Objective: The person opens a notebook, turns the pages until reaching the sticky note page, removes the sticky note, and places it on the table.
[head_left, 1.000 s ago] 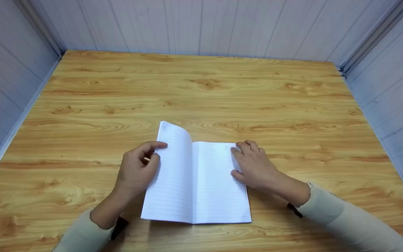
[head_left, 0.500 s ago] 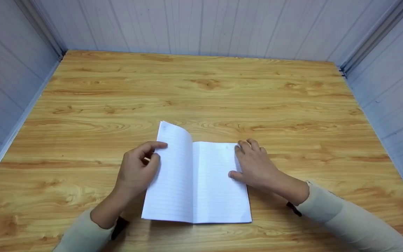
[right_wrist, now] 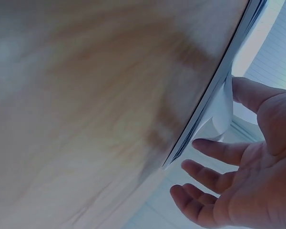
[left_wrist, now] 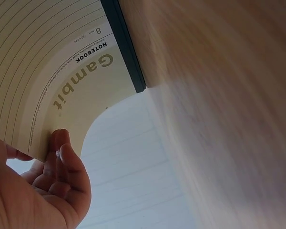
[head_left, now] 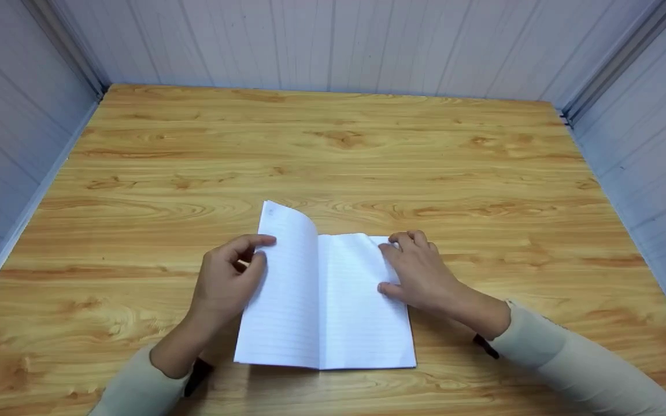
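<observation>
An open notebook (head_left: 359, 323) with white ruled pages lies near the table's front. My left hand (head_left: 229, 280) pinches the outer edge of its raised left side between thumb and fingers. In the left wrist view, the cover (left_wrist: 86, 71) bends upward, printed "Gambit" and "NOTEBOOK", beside a dark spine strip (left_wrist: 126, 50). On the right side, my right hand (head_left: 422, 274) touches the page near its top outer corner. Its thumb lies on the paper, and the index fingertip meets a sheet (right_wrist: 221, 112) that curls up off the stack. The other fingers extend past the notebook's edge.
A wood-grain table (head_left: 339, 144) spreads around the notebook. Pale panelled walls (head_left: 333, 46) enclose its back and both sides. Dark bands (head_left: 197, 375) show beneath the sleeve cuffs at both wrists.
The top right corner of the right-hand page has lifted and buckled inward under my right fingers, which shifted slightly left. My left hand and the raised left side have stayed nearly still.
</observation>
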The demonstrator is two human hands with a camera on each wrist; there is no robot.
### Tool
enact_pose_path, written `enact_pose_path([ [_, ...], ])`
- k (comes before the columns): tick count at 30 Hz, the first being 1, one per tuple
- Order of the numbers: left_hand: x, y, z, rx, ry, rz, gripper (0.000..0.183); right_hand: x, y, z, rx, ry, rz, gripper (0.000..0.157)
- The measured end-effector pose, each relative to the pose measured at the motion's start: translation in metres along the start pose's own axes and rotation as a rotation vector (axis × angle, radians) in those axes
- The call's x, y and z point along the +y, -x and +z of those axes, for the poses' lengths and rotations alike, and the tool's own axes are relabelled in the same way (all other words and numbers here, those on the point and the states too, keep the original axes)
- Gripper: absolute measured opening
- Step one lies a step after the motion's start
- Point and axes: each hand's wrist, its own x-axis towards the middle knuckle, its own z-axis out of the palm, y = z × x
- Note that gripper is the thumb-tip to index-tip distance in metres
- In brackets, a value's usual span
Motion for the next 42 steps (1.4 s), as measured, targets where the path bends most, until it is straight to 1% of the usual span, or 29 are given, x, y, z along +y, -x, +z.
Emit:
enact_pose_path([
  [4, 0.0, 0.0, 0.0, 0.006, 0.003, 0.012, 0.025, -0.002, 0.0, -0.001, 0.044, -0.026, 0.02, 0.06],
  [7, 0.0, 0.0, 0.0, 0.008, -0.003, 0.021, 0.025, -0.003, -0.001, -0.002, 0.054, -0.061, 0.05, 0.061],
  [9, 0.0, 0.0, 0.0, 0.006, -0.005, 0.022, 0.025, -0.004, -0.001, -0.003, 0.044, -0.108, 0.085, 0.067],
  [13, 0.0, 0.0, 0.0, 0.004, -0.008, 0.016, 0.024, -0.003, -0.004, -0.006, 0.011, -0.231, 0.165, 0.084],
  [15, 0.0, 0.0, 0.0, 0.002, -0.011, 0.013, 0.024, -0.002, -0.005, -0.008, -0.002, -0.281, 0.192, 0.088],
  [21, 0.001, 0.0, -0.001, 0.003, -0.019, 0.009, 0.023, 0.0, -0.006, -0.012, -0.017, -0.399, 0.202, 0.072],
  [25, 0.001, 0.0, -0.001, 0.004, -0.024, 0.014, 0.024, 0.001, -0.005, -0.014, 0.004, -0.474, 0.207, 0.07],
  [26, 0.001, 0.0, -0.001, 0.005, -0.023, 0.019, 0.024, 0.001, -0.005, -0.014, 0.012, -0.493, 0.205, 0.067],
  [29, 0.001, 0.001, 0.0, 0.006, -0.02, 0.033, 0.025, 0.002, -0.004, -0.015, 0.052, -0.525, 0.171, 0.046],
  [31, 0.001, 0.001, 0.0, 0.007, -0.019, 0.044, 0.026, 0.001, -0.003, -0.015, 0.089, -0.509, 0.123, 0.033],
  [33, 0.0, 0.001, 0.0, 0.006, -0.022, 0.045, 0.025, -0.002, -0.001, -0.015, 0.133, -0.479, 0.063, 0.025],
  [37, 0.0, 0.0, 0.0, 0.009, -0.026, 0.048, 0.025, -0.007, 0.001, -0.014, 0.191, -0.421, -0.078, 0.024],
  [40, 0.0, 0.0, 0.0, 0.01, -0.02, 0.045, 0.024, -0.01, 0.002, -0.012, 0.212, -0.377, -0.202, 0.026],
  [42, 0.0, 0.0, 0.0, 0.009, -0.015, 0.041, 0.023, -0.012, 0.002, -0.012, 0.211, -0.336, -0.267, 0.028],
])
